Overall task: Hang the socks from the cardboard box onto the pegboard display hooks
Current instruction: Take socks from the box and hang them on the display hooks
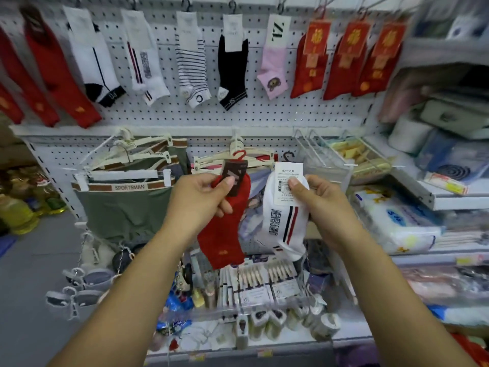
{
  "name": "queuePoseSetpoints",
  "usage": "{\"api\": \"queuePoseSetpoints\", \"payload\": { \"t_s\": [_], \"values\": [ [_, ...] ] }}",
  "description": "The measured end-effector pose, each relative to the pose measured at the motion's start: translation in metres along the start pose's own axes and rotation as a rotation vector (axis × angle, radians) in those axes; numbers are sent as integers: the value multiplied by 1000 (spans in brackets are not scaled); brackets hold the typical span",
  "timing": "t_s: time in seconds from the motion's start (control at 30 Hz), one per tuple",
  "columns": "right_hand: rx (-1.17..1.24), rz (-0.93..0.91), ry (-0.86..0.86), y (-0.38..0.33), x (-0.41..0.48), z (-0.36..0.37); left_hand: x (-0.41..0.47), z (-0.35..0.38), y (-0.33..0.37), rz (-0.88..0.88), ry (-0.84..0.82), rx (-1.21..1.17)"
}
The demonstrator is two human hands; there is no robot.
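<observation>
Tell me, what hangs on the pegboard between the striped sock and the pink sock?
In the head view, one black sock with a white card hangs between the striped sock and the pink sock on the pegboard.

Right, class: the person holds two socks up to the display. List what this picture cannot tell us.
Head view:
- Cardboard box: out of frame.
- Tops of the pegboard hooks: cut off by the upper edge.
- White sock label print: too small to read.
- Red sock tag: partly covered by the left hand thumb.
- Right shelf goods: blurred.
</observation>
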State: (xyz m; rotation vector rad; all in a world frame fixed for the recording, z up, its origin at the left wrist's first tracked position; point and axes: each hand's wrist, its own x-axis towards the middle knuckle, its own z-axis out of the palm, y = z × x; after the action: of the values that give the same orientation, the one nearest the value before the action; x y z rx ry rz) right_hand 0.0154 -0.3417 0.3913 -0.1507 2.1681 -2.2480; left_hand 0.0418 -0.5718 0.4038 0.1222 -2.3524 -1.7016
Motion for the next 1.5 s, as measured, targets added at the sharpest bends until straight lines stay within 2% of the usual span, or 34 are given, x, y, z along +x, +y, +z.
{"api": "queuePoseSetpoints", "payload": {
  "t_s": [0.07,0.13,0.2,0.27,0.37,0.6,0.73,0.8,0.9,1.03,1.1,1.27,1.37,1.5],
  "values": [
    [-2,-35,24,-11,1,1,9,-2,4,65,131,195],
    [6,-87,59,-22,0,3,14,-2,13,146,199,181],
    [19,-150,108,-31,1,7,19,0,24,181,171,2],
    [39,-209,170,-37,4,14,19,6,32,139,108,-208],
    [17,-283,230,-42,12,35,23,21,33,88,66,-390],
    [54,-199,18,-46,47,54,48,36,54,33,-17,-634],
    [-24,-294,-58,-60,77,39,70,32,65,54,-11,-616],
    [-17,-324,-66,-62,95,37,81,31,69,56,31,-603],
    [40,-267,-129,-73,116,38,97,26,77,59,99,-595],
    [-37,-275,-254,-93,143,48,114,4,84,86,201,-561],
    [-52,-297,-298,-97,155,60,117,-12,82,86,285,-560],
    [4,-202,-453,-102,172,104,112,-60,66,35,529,-608],
    [-9,-197,-471,-100,180,140,111,-91,56,11,645,-600],
    [-30,-225,-424,-101,198,193,120,-135,49,24,704,-628]
  ]
}}
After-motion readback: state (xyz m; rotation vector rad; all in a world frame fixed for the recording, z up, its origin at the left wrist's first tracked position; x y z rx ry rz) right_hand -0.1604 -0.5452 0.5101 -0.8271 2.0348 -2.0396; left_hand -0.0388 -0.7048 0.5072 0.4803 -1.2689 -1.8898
